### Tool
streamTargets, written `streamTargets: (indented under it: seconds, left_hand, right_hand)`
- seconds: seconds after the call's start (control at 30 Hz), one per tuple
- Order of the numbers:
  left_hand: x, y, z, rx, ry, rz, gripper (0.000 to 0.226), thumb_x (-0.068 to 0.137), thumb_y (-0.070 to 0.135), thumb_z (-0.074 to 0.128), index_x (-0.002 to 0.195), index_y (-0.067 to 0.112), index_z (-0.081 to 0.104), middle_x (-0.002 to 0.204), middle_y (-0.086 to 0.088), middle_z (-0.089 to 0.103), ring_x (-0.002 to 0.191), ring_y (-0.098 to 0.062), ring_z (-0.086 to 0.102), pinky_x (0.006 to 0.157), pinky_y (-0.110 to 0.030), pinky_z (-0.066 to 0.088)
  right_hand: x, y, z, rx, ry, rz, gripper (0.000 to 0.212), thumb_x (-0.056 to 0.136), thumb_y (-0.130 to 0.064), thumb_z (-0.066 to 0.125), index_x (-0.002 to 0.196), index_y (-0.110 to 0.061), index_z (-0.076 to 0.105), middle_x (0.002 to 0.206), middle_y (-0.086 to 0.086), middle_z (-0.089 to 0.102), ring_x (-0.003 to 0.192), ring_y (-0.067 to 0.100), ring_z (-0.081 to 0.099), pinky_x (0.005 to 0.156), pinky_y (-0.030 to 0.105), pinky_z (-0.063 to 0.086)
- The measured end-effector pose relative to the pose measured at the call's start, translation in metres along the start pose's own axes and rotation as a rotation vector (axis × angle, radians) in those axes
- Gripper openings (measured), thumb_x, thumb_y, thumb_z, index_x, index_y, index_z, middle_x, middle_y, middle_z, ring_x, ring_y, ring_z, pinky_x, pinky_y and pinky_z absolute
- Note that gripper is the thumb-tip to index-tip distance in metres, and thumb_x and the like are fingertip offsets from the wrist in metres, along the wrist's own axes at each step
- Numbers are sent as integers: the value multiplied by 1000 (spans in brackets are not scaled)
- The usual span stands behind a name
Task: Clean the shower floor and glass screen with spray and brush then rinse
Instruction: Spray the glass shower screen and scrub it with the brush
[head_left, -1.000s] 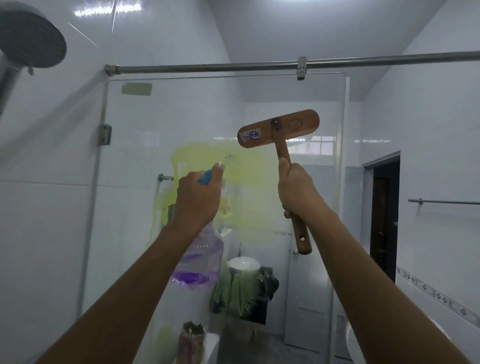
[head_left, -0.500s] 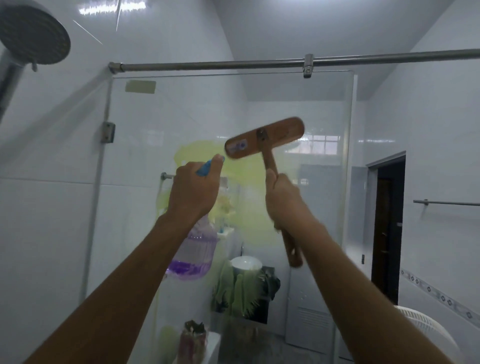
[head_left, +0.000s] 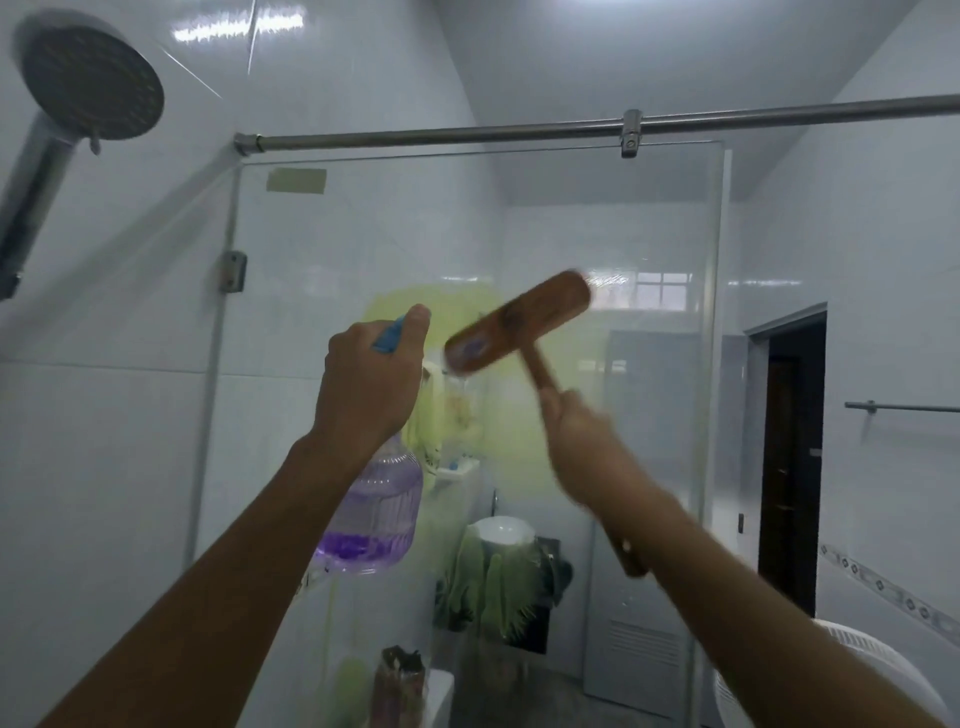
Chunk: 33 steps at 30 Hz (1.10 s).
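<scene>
The left hand (head_left: 369, 384) grips a spray bottle (head_left: 376, 512) by its blue trigger head, fingers curled round it, purple liquid low in the bottle. The right hand (head_left: 576, 431), blurred, has its fingers clamped on the handle of a wooden brush (head_left: 519, 322), whose head is tilted against the glass screen (head_left: 649, 234) over a yellow smear (head_left: 415, 306). A shower head (head_left: 91, 83) hangs upper left.
</scene>
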<state>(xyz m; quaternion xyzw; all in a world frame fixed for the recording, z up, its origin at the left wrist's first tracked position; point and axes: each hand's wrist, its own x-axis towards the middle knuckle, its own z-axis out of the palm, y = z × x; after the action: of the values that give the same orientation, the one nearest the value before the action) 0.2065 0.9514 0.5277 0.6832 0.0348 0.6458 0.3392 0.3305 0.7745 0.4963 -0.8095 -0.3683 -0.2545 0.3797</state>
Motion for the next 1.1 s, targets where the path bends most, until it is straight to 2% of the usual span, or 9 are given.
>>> streamTargets:
  seconds: [0.1, 0.2, 0.3, 0.4, 0.47, 0.6, 0.73, 0.97, 1.1]
  left_hand:
    - [-3, 0, 4, -2, -1, 15, 71, 92, 63, 50, 69, -3, 62, 62, -21, 62, 64, -43, 63, 61, -57, 56]
    - [-5, -4, 7, 18, 7, 25, 73, 91, 63, 50, 69, -6, 59, 66, -29, 59, 58, -43, 59, 58, -58, 54]
    - [-4, -9, 6, 11, 6, -11, 70, 93, 61, 52, 67, -3, 58, 64, -25, 59, 54, -34, 55, 61, -59, 55]
    - [-5, -9, 2, 22, -2, -28, 66, 93, 60, 50, 64, 2, 61, 57, -14, 61, 60, -39, 64, 64, -57, 57]
    - [-6, -8, -2, 36, -17, -40, 65, 94, 60, 49, 65, 4, 63, 60, -16, 63, 64, -40, 66, 64, -56, 58]
    - [1, -14, -5, 94, -21, -121, 82, 78, 73, 43, 70, -7, 63, 70, -26, 66, 65, -42, 66, 67, -56, 59]
    - [5, -24, -7, 38, -10, -85, 80, 85, 68, 47, 70, -10, 58, 69, -31, 62, 54, -25, 54, 62, -58, 56]
    - [18, -22, -12, -56, -58, -135, 82, 76, 69, 48, 70, -12, 57, 57, -9, 52, 54, -21, 48, 58, -38, 46]
    - [26, -21, -15, -33, -61, -130, 66, 86, 59, 53, 62, -2, 58, 55, -3, 55, 54, -20, 51, 61, -47, 54]
  right_hand:
    - [-31, 9, 24, -71, -121, -103, 39, 106, -53, 21, 103, -23, 47, 81, 0, 61, 60, 11, 56, 53, 26, 51]
    - [0, 4, 0, 7, 16, -60, 43, 106, -52, 21, 102, -19, 49, 82, 1, 60, 66, 14, 59, 54, 28, 49]
    - [25, -8, -19, 102, 161, 27, 44, 107, -50, 20, 104, -16, 49, 81, 3, 58, 65, 12, 58, 51, 26, 44]
    - [13, -6, -1, 25, 49, -39, 43, 106, -52, 21, 104, -18, 48, 83, 5, 60, 66, 15, 59, 55, 32, 52]
    - [4, -1, 5, -59, -30, -101, 42, 106, -52, 22, 105, -19, 48, 82, 4, 60, 65, 14, 59, 59, 32, 53]
    - [35, -9, -27, -8, 121, -51, 47, 106, -51, 21, 103, -13, 48, 82, 4, 56, 65, 14, 54, 53, 30, 42]
    - [61, -22, -48, 27, 163, 4, 51, 106, -54, 18, 113, -13, 47, 86, 6, 56, 68, 19, 59, 47, 30, 47]
    - [61, -24, -45, -17, 111, 37, 48, 105, -55, 16, 113, -16, 42, 88, 6, 55, 70, 22, 59, 45, 30, 48]
    - [60, -27, -44, -9, 117, 42, 50, 105, -55, 16, 114, -15, 44, 89, 6, 55, 71, 22, 59, 45, 30, 48]
